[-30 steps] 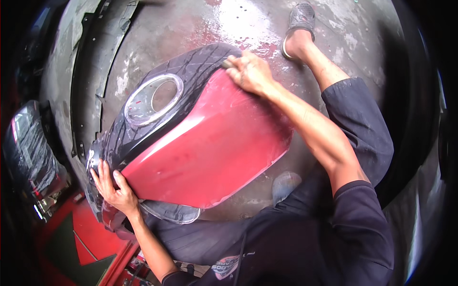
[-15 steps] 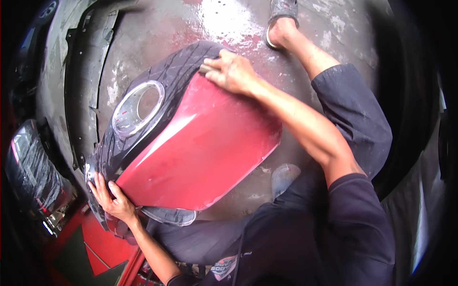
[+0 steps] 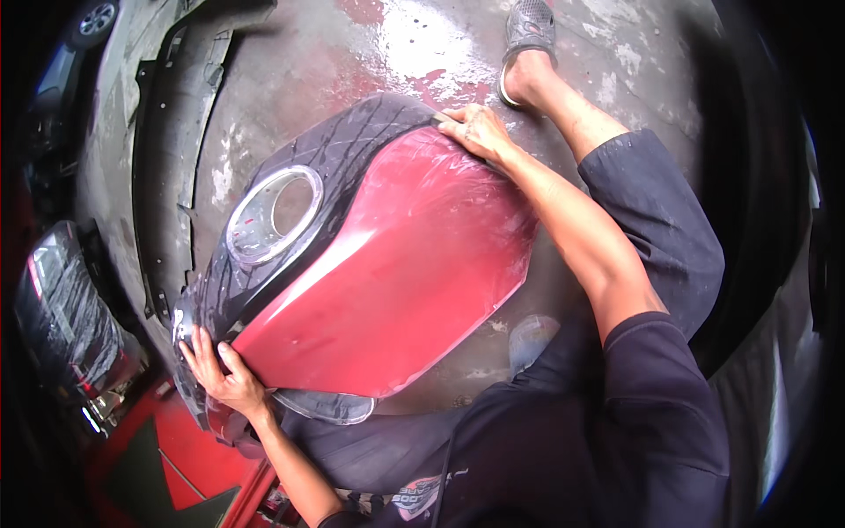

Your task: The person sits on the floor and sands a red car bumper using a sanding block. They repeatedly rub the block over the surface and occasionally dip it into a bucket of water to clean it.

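Note:
A large moulded shell (image 3: 387,273), which looks like a motorcycle tank cover, lies across my lap. Its side is glossy red and its far strip is wet black, with a silver ring (image 3: 242,233) around a round opening. My left hand (image 3: 229,378) rests on the near left end, fingers spread flat over the black part and thumb by the red edge. At the far right end, my right hand (image 3: 480,132) bends its fingers over a small greyish pad, mostly hidden beneath them. Pale smears mark the red surface close to that hand.
A long dark trim piece (image 3: 163,176) lies on the wet concrete floor (image 3: 290,79) at the left. Nearby stands a black streaked part (image 3: 75,317). Red panels (image 3: 189,449) are at the lower left. My foot in a grey clog (image 3: 531,31) is at the far right.
My right hand has slid right, out to the shell's far right corner. Pale smears now show on the red near it. Shell and left hand appear shifted slightly right and down.

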Demonstrator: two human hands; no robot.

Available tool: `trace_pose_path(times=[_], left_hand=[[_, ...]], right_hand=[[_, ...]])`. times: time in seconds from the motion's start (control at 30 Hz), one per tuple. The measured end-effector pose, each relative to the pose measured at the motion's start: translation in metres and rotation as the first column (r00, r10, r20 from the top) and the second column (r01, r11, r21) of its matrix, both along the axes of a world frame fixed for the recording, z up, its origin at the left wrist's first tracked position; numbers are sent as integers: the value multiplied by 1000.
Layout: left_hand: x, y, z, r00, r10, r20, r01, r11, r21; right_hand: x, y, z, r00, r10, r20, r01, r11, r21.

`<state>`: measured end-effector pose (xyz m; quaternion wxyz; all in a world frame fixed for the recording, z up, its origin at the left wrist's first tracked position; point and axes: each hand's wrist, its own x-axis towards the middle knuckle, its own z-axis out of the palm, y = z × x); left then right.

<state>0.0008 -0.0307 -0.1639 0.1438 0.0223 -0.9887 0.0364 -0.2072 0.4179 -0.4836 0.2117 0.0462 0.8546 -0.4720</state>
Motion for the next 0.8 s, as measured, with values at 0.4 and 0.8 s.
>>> trace_pose_path(times=[0.4, 0.8], left_hand=[[-5, 1, -1, 1000, -10, 9, 10, 1000, -23], [-11, 4, -3, 1000, -11, -4, 10, 1000, -27]], right_hand=[[2, 16, -28, 998, -11, 67, 6, 997, 73], [0, 29, -41, 999, -11, 40, 9, 999, 51]])
